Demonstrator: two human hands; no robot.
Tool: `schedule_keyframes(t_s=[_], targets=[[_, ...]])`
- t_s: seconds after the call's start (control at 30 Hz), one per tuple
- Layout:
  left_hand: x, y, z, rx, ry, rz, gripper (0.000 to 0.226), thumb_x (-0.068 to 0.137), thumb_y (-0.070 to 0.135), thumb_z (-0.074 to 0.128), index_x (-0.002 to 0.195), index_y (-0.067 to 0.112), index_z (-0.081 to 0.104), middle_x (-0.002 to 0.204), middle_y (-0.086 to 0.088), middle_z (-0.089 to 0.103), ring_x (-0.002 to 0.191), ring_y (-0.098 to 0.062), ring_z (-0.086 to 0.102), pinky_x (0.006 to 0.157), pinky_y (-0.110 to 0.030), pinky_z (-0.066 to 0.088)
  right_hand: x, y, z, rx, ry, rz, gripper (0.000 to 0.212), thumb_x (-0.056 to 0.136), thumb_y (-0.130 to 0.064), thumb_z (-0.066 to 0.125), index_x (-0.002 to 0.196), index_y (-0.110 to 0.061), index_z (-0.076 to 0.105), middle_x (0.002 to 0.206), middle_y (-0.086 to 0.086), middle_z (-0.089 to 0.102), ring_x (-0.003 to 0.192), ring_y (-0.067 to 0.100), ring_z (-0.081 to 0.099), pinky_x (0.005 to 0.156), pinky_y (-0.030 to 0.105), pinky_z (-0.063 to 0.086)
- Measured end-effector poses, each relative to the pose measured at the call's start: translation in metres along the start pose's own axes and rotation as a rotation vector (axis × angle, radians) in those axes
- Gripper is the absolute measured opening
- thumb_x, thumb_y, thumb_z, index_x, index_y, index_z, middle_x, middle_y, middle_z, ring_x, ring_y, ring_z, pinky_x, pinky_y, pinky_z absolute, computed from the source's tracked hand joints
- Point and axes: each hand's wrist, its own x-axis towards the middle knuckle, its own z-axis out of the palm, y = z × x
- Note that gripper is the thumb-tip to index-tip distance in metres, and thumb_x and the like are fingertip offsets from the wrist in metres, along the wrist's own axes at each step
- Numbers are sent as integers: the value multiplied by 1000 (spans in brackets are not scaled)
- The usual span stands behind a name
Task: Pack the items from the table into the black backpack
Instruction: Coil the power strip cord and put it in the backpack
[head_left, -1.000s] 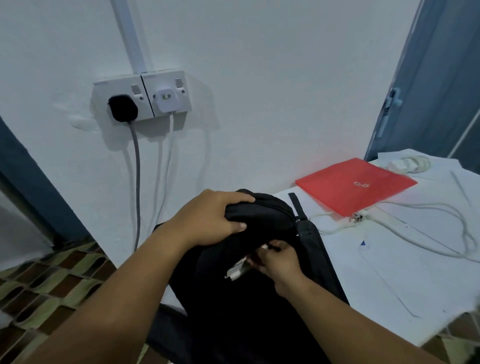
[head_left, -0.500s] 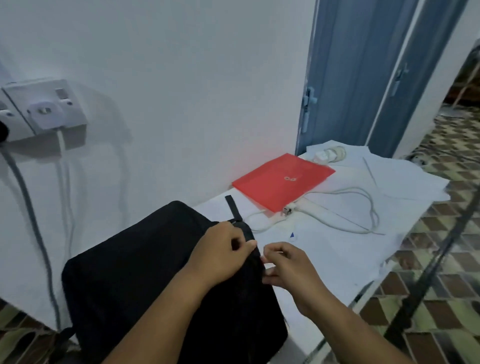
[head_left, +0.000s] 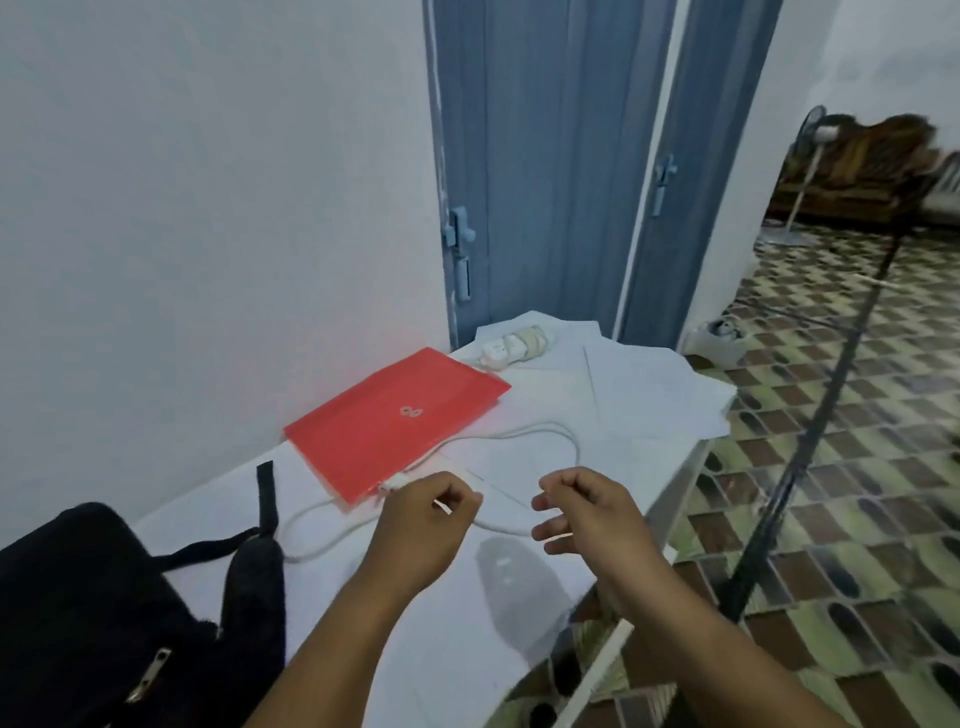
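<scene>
The black backpack lies at the table's near left corner, its strap trailing toward a red folder by the wall. A white extension lead loops across the table from the folder's near edge. A white charger with a coiled cable sits at the far end. My left hand hovers over the lead near the folder's corner, fingers loosely curled and holding nothing. My right hand hovers beside it, fingers relaxed and empty.
The white table stands against a white wall, with loose white paper sheets at its far right. Blue doors stand behind it. A thin black pole slants over the tiled floor on the right, with a fan further back.
Both hands have left the backpack and moved right, over the white lead. The view has swung right, so the backpack now sits at the lower left.
</scene>
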Motion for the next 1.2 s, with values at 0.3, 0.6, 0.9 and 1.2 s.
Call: schedule_keyframes(t_s=[0.3,0.6,0.9,1.2], targets=[[75,19,75,-60,-14,-54,14,88,22,68,74,24,69,81,14,71,71,-3,62,68,-20,47,82,0,-71,-62,-31,21,13,96,-13,58,91,-13,71,89,6,74,72,26,72,68,35,56],[182,11,83,-115,7,-30,15,89,13,67,77,21,71,75,16,67,66,-1,57,61,-10,43,183,-10,-71,-85,-30,47,13,98,-12,56,97,-15,69,91,5,74,80,31,73,70,33,56],[277,-12,113,-99,96,-33,14,87,10,73,99,17,71,90,3,71,80,-5,63,81,-27,56,314,-15,-69,-184,-95,24,11,95,-14,62,102,-21,67,100,4,72,79,21,72,79,39,60],[412,-25,158,478,37,-215,95,80,35,81,156,30,24,163,-4,23,149,-31,16,121,-50,23,510,-1,-78,-620,-302,-378,39,81,-32,77,110,-36,52,116,-13,53,109,10,52,94,27,42]])
